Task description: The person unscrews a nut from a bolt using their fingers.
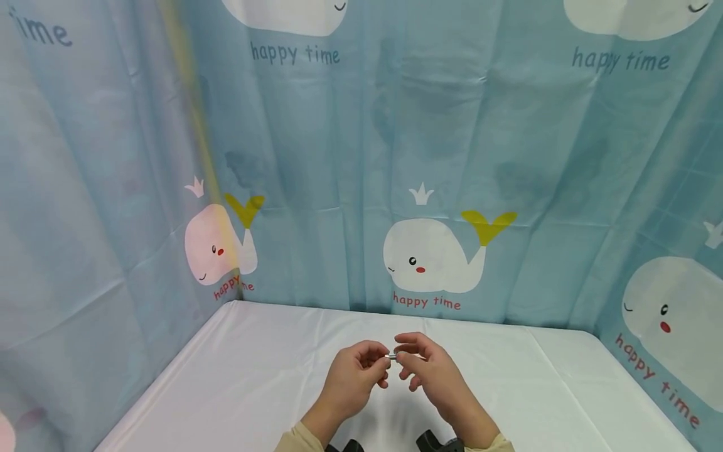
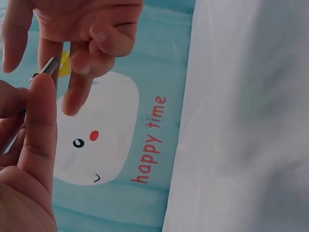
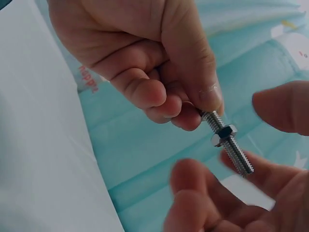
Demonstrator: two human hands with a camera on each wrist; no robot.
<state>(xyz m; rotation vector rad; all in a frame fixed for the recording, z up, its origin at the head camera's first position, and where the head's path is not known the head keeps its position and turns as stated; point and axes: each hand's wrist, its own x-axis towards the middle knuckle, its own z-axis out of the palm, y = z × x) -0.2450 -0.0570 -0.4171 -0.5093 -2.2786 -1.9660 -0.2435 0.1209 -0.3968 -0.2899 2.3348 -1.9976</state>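
Between thumb and fingertips my left hand (image 1: 351, 376) pinches one end of a silver threaded bolt (image 3: 238, 158). A hex nut (image 3: 224, 136) sits partway along the thread, with bare thread on both sides of it. The pinched end of the bolt is hidden by the fingers. My right hand (image 1: 437, 375) is around the free end, its thumb (image 3: 285, 107) apart from the bolt and its fingers spread loosely. One right finger passes behind the bolt's tip in the right wrist view. The left wrist view shows the bolt poking up past the left thumb.
Both hands are above a table with a white cloth (image 1: 226, 376). Blue curtains (image 1: 316, 251) printed with whales stand along the table's back and sides. Black wrist devices (image 1: 437, 441) show at the bottom edge near the beige sleeves (image 1: 299, 439).
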